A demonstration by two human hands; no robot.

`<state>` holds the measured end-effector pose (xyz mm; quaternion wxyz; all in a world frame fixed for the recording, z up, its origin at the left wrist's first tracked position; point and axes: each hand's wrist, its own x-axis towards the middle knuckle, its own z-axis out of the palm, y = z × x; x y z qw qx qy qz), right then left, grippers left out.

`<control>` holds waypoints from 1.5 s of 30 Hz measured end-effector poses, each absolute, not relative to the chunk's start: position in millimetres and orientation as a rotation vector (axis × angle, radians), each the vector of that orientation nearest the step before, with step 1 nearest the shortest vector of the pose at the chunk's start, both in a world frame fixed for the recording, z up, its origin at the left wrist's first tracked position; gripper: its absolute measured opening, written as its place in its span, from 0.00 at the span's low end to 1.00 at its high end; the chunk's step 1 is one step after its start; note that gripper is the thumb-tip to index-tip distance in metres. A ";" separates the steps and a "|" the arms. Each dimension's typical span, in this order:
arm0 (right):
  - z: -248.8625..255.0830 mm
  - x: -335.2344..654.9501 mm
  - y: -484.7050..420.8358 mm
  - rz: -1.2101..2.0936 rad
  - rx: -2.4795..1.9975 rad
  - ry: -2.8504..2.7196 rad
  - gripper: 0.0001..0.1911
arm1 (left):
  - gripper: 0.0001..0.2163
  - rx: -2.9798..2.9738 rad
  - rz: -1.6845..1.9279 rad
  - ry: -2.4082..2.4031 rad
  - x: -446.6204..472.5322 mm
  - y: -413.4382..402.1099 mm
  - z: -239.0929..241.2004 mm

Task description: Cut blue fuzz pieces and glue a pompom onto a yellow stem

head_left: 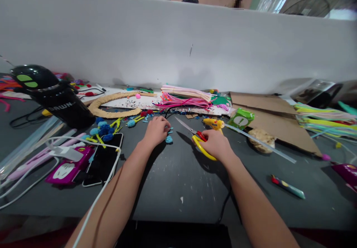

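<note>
Right hand (216,144) gripped yellow-handled metal scissors (195,134). Left hand (156,131) curled atop blue fluffy scraps (169,139), grasp unclear. Yellow plastic glue gun (213,123) close behind.

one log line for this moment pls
left hand: on table by blue pom-pom | right hand: gripping yellow scissors, blades pointing away-left | glue gun: behind it

Dark table (178,192), flecked white. Left: a phone (103,160) face up, a pink case (65,171) just beside it, a white cable (83,139) over both, and a black bottle (52,95) behind. At the back there's a straw ring (111,108), pipe cleaners (181,101) and pompoms (103,131). Centre: scissors (192,131) and blue bits (169,139). Right: glue gun (213,123), green box (240,119), cardboard (267,108), glue stick (262,144), marker (287,186).
</note>
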<state>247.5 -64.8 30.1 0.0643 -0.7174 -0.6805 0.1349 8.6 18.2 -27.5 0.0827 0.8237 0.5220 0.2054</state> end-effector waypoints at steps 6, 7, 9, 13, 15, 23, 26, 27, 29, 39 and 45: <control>29.6 248.9 -63.9 0.401 -2.164 -2.042 0.23 | 0.06 2.433 0.632 1.606 9.0 19.0 -26.0; 29.4 249.3 -63.7 0.403 -2.165 -2.037 0.23 | 0.06 2.425 0.647 1.607 8.4 18.8 -25.0; 29.1 250.1 -63.5 0.408 -2.167 -2.024 0.24 | 0.06 2.398 0.691 1.601 7.0 17.8 -22.2; 29.1 250.5 -63.6 0.423 -2.169 -1.993 0.25 | 0.06 2.284 0.797 1.533 6.0 15.0 -16.1; 28.8 250.2 -63.7 0.434 -2.163 -1.984 0.26 | 0.06 2.201 0.862 1.498 6.6 14.1 -14.3; 22.6 251.4 -62.7 0.517 -2.080 -2.017 0.27 | 0.16 1.906 1.128 1.297 9.1 12.1 -6.2; 21.7 251.6 -62.5 0.543 -2.048 -2.032 0.28 | 0.16 1.921 1.139 1.269 9.1 9.7 -2.3; 21.6 251.6 -62.5 0.551 -2.039 -2.036 0.28 | 0.16 1.933 1.140 1.275 9.3 9.0 -1.3; 21.2 251.5 -62.6 0.567 -2.024 -2.043 0.29 | 0.14 1.928 1.148 1.295 10.0 8.1 0.2; 18.3 254.0 -61.7 0.619 -1.990 -2.039 0.28 | 0.14 1.994 1.126 1.249 9.8 7.5 -2.9; 18.5 254.2 -62.2 0.619 -1.984 -2.043 0.29 | 0.17 2.047 1.081 1.226 9.7 6.4 -4.3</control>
